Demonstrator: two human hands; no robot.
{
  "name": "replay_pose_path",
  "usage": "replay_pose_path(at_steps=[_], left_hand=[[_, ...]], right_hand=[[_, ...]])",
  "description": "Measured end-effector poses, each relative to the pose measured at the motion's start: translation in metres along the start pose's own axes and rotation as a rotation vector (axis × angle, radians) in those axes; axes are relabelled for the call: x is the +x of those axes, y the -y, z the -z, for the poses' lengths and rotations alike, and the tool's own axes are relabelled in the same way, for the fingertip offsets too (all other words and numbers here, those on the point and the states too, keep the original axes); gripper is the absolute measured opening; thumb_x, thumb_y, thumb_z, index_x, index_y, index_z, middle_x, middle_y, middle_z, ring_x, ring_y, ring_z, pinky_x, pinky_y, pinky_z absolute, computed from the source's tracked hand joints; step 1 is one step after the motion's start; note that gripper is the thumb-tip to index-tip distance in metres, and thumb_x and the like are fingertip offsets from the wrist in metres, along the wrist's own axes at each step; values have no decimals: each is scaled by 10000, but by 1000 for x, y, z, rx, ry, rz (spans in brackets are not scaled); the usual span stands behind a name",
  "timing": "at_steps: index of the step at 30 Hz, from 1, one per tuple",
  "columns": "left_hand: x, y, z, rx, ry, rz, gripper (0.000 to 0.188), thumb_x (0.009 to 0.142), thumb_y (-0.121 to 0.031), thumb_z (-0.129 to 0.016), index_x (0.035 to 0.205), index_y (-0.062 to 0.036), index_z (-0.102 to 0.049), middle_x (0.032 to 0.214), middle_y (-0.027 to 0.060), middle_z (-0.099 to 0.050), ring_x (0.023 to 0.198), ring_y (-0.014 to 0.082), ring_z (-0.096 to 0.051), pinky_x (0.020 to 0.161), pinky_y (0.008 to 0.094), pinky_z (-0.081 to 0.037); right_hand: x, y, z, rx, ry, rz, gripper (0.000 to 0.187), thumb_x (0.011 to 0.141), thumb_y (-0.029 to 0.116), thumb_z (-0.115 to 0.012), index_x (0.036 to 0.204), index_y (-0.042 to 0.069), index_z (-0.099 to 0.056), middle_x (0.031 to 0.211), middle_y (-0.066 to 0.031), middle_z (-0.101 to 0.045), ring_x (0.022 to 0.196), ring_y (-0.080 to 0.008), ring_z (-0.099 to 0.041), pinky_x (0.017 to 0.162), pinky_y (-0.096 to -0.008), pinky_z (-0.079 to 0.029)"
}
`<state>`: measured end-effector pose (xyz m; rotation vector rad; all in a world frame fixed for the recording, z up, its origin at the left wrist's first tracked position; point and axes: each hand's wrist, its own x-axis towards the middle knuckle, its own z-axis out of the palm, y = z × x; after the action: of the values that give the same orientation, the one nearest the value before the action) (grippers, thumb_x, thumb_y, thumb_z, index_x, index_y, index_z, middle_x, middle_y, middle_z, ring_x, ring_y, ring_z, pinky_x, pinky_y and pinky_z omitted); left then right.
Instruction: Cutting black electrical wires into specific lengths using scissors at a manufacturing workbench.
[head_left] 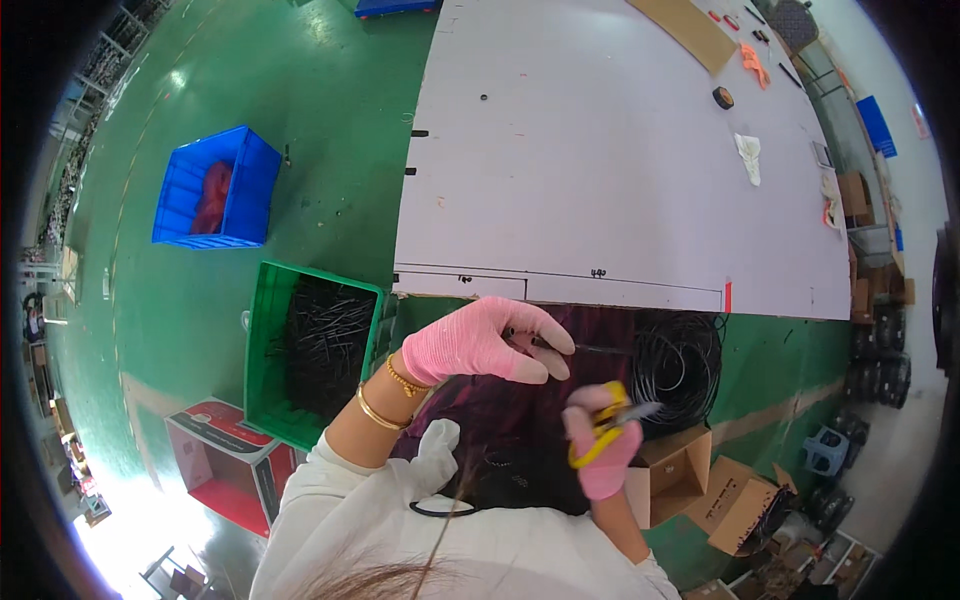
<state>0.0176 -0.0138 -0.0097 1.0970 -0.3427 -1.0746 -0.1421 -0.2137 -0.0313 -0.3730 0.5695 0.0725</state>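
Note:
My left hand (475, 343), in a pink glove with pale fingertips, is closed in a pinch at the table's front edge. Between its fingers is a thin black cable (603, 350), which runs right toward a coil of black cable (668, 368). Lower and to the right, my right hand (606, 466), gloved in pink too, grips yellow-handled scissors (612, 413). Their blades point right and are smeared by motion, apart from the cable. Left of my left hand, a green crate (257, 345) holds many short black cable pieces (328, 335).
The white table (600, 170) bears marked lines and a red mark (728, 297) along its front edge. A black tape roll (723, 97) lies farther back. A blue crate (262, 190) and a red-and-grey box (225, 460) stand on the floor left; cardboard boxes (680, 465) stand right.

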Motion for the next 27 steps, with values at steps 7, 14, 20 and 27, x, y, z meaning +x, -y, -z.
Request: replay_pose_path(at_steps=[7,14,20,27], left_hand=[[-41,-8,-3,-79,-73,-34,390,752,63,-658,1141,59,-646,1007,156,-737,912,136,-685,804,245,-533],[-148,19,27,680,-1135,16,479,731,-73,-718,1202,-24,-652,1132,98,-707,933,142,-645,816,272,-516],[-112,25,2,1384,-1129,-470,232,698,-70,-723,923,-104,-674,969,51,-660,963,265,-622,858,403,-487],[-32,61,4,1438,-1124,-760,251,667,-122,-722,905,-177,-663,1015,-12,-599,1024,208,-582,901,375,-487]], right_hand=[[39,29,-23,-1829,146,752,240,715,10,-816,914,36,-683,799,-62,-643,653,-158,-553,598,-272,-450],[52,24,-70,-1864,326,764,227,716,17,-831,821,6,-630,711,-73,-614,596,-158,-534,574,-278,-445],[92,1,-119,-2055,597,670,344,716,145,-857,792,-10,-559,641,-166,-443,556,-289,-379,528,-345,-387],[127,-1,-131,-2204,763,493,278,776,184,-793,871,-4,-611,678,-202,-536,576,-368,-507,549,-369,-457]])
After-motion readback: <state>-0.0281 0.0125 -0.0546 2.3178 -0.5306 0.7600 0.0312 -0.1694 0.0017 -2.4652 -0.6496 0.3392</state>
